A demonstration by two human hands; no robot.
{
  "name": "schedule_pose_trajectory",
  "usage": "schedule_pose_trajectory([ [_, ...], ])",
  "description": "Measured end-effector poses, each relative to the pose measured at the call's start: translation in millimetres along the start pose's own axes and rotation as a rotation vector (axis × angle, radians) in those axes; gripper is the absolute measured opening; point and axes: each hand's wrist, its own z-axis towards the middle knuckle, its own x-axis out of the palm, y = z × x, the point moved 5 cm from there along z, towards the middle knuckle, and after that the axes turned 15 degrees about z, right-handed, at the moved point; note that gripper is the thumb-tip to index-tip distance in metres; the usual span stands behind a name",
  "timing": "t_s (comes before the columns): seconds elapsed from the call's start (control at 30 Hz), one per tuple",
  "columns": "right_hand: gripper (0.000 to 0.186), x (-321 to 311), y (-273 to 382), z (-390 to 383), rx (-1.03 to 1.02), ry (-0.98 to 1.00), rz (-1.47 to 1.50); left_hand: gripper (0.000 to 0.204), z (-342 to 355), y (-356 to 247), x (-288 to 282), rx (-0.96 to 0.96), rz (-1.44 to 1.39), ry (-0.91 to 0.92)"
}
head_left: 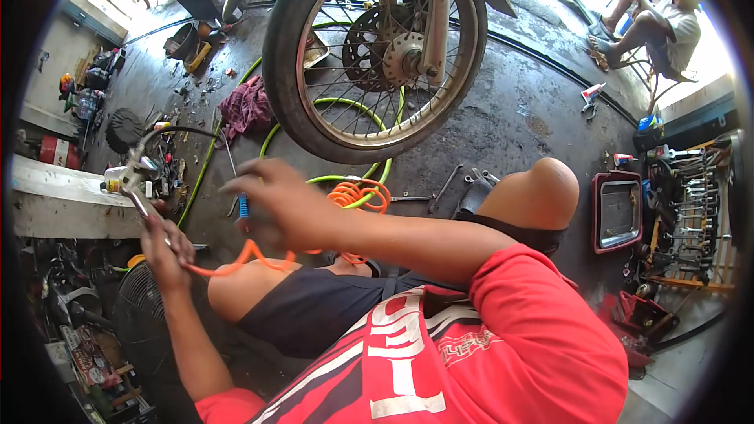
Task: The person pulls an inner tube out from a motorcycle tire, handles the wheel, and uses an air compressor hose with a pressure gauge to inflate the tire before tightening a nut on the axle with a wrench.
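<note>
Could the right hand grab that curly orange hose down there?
Probably yes: the right hand seems close to the orange hose, whose coils show just beyond the forearm, with only a green hose running among them. Blur hides whether the hand is free.

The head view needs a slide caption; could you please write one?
Left hand holding a metal part, right hand blurred, with a wheel and orange hose nearby.
</note>
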Motion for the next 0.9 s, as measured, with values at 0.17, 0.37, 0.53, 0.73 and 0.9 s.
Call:
schedule_pose_trajectory([
  [0.17,0.026,-97.9,-79.3,-36.0,0.379,-0.641,-0.007,0.041,126.0,-13.2,-106.5,-0.063,0.668,-0.248],
  [0.37,0.040,-188.8,-84.1,20.0,0.247,-0.791,-0.094,0.037,263.6,75.1,-158.6,0.572,2.482,-0.173],
  [0.53,0.100,-226.2,-74.2,111.4,0.354,-0.906,-0.317,0.046,283.5,192.3,-55.2,0.173,1.576,-0.341],
  [0.73,0.133,-215.9,-100.3,180.0,0.544,-1.109,-0.518,0.039,235.1,266.0,-17.2,-0.065,1.489,-0.122],
  [0.9,0.134,-170.6,-117.1,165.0,0.365,-0.985,-0.641,0.045,200.2,293.7,-1.2,-0.153,1.328,-0.061],
])
